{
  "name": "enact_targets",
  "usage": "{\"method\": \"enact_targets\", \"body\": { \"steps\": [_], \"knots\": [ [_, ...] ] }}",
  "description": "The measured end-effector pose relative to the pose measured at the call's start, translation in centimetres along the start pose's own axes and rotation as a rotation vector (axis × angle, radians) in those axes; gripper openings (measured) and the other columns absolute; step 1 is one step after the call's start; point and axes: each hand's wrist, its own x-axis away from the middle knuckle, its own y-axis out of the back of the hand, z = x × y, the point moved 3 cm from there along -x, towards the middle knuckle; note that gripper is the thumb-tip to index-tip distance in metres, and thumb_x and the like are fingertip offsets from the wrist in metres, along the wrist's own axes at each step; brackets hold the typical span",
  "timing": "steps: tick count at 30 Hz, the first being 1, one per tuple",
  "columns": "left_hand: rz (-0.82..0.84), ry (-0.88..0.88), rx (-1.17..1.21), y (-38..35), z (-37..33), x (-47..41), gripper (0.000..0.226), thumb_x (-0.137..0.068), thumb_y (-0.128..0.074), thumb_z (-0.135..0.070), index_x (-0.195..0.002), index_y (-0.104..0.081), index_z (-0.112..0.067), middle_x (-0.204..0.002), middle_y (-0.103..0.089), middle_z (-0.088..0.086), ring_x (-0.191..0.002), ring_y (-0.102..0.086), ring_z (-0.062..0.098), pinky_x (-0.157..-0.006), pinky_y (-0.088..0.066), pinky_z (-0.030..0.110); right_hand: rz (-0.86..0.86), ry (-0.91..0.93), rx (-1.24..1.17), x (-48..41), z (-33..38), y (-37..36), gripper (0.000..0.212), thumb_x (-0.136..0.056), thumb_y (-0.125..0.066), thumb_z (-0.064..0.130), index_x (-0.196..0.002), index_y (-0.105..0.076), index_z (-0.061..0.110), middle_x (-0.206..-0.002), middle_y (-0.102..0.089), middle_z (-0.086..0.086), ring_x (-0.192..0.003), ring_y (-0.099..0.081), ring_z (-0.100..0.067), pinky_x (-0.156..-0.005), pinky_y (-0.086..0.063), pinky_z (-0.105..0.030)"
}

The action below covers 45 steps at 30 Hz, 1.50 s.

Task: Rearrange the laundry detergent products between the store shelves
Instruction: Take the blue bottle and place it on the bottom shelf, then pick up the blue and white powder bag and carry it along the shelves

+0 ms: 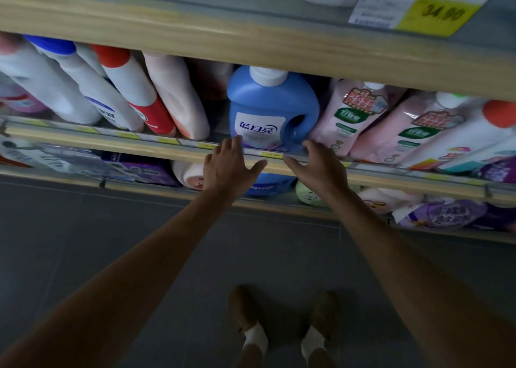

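I have both hands out in front of me at the lip of the middle shelf, and the blue detergent bottle stands just beyond them, upright on that shelf, its long axis running straight up to a white cap tucked under the shelf above. My left hand sits at the bottle's lower left corner, fingertips reaching the base by the label; my right hand is at the lower right, just under the moulded handle hole. Both grips are released, fingers spread and holding nothing, and I cannot tell for sure whether any fingertip is actually touching the plastic. The two hands look about equally near, one on each flank, so I judge the next move calls for closing in from both sides, or hooking the handle with the right.

The bottle is a squat jug in mid blue, with a white label panel printed in dark blue characters and a handle cut through its right side. It stands in a gap between leaning pale pink bottles on its left and pink refill pouches on its right
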Motion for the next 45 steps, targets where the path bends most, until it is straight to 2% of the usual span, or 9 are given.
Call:
{"method": "enact_targets", "body": {
  "steps": [3,7,12,17,20,24,31,40,45],
  "knots": [
    [0.01,-0.103,-0.183,1.4,-1.6,1.3,0.07,-0.086,-0.051,-0.057,-0.139,-0.037,-0.013,-0.14,-0.047,0.011,-0.127,-0.045,0.031,-0.103,-0.034,0.044,-0.015,0.136,0.184,1.9,-0.3,1.9,0.05,-0.089,-0.054,0.048,-0.117,-0.055,0.007,-0.112,-0.065,-0.015,-0.104,-0.059,-0.033,-0.078,-0.046,-0.038],
    [-0.095,-0.24,-0.312,4.4,-5.7,3.4,0.062,-0.087,-0.049,-0.055,-0.132,-0.047,-0.013,-0.131,-0.057,0.01,-0.12,-0.052,0.031,-0.098,-0.039,0.043,-0.019,0.186,0.273,4.5,-1.2,5.6,0.05,-0.09,-0.051,0.046,-0.124,-0.052,0.009,-0.116,-0.065,-0.017,-0.109,-0.058,-0.035,-0.085,-0.043,-0.04],
    [-0.128,-0.339,-0.4,7.3,-12.3,8.1,0.059,-0.086,-0.052,-0.055,-0.122,-0.052,-0.009,-0.12,-0.06,0.014,-0.111,-0.056,0.034,-0.095,-0.04,0.044,-0.06,0.197,0.291,8.6,-3.4,12.9,0.047,-0.09,-0.05,0.047,-0.121,-0.056,0.013,-0.112,-0.067,-0.014,-0.105,-0.06,-0.034,-0.08,-0.043,-0.036],
    [-0.152,-0.414,-0.45,9.6,-20.9,15.1,0.061,-0.086,-0.051,-0.057,-0.126,-0.049,-0.011,-0.126,-0.057,0.012,-0.116,-0.052,0.033,-0.095,-0.039,0.043,-0.127,0.194,0.251,15.6,-7.5,23.0,0.046,-0.088,-0.051,0.049,-0.117,-0.06,0.014,-0.108,-0.069,-0.012,-0.101,-0.062,-0.033,-0.076,-0.046,-0.036],
    [-0.163,-0.445,-0.454,11.9,-26.6,19.4,0.062,-0.086,-0.051,-0.056,-0.129,-0.048,-0.012,-0.13,-0.054,0.012,-0.117,-0.051,0.033,-0.096,-0.038,0.042,-0.123,0.16,0.245,20.0,-10.3,29.6,0.042,-0.088,-0.051,0.05,-0.114,-0.06,0.018,-0.107,-0.068,-0.009,-0.103,-0.062,-0.031,-0.073,-0.043,-0.032],
    [-0.2,-0.509,-0.483,15.6,-35.2,25.0,0.062,-0.087,-0.047,-0.058,-0.134,-0.046,-0.016,-0.131,-0.054,0.01,-0.12,-0.051,0.032,-0.098,-0.038,0.042,-0.123,0.132,0.26,26.2,-13.7,38.9,0.047,-0.092,-0.048,0.048,-0.128,-0.053,0.019,-0.119,-0.064,-0.009,-0.111,-0.058,-0.03,-0.079,-0.045,-0.035],
    [-0.16,-0.617,-0.441,20.5,-48.8,33.3,0.068,-0.089,-0.043,-0.061,-0.14,-0.039,-0.015,-0.139,-0.048,0.011,-0.125,-0.047,0.031,-0.097,-0.04,0.043,-0.229,0.057,0.263,36.3,-18.9,51.9,0.048,-0.093,-0.048,0.047,-0.13,-0.052,0.017,-0.124,-0.062,-0.007,-0.113,-0.056,-0.029,-0.086,-0.046,-0.037],
    [-0.246,-0.805,-0.485,21.8,-63.5,38.6,0.068,-0.089,-0.045,-0.06,-0.139,-0.039,-0.016,-0.139,-0.049,0.011,-0.124,-0.049,0.031,-0.094,-0.042,0.042,-0.304,-0.055,0.323,42.6,-26.8,62.0,0.051,-0.094,-0.047,0.048,-0.135,-0.047,0.017,-0.125,-0.061,-0.01,-0.111,-0.057,-0.032,-0.086,-0.049,-0.041],
    [-0.288,-0.894,-0.49,19.8,-72.1,38.6,0.067,-0.089,-0.046,-0.058,-0.139,-0.041,-0.014,-0.136,-0.052,0.012,-0.12,-0.052,0.032,-0.091,-0.042,0.041,-0.345,-0.119,0.328,42.8,-33.3,66.2,0.051,-0.095,-0.046,0.047,-0.137,-0.046,0.017,-0.128,-0.059,-0.011,-0.113,-0.056,-0.032,-0.081,-0.042,-0.036]
  ]
}}
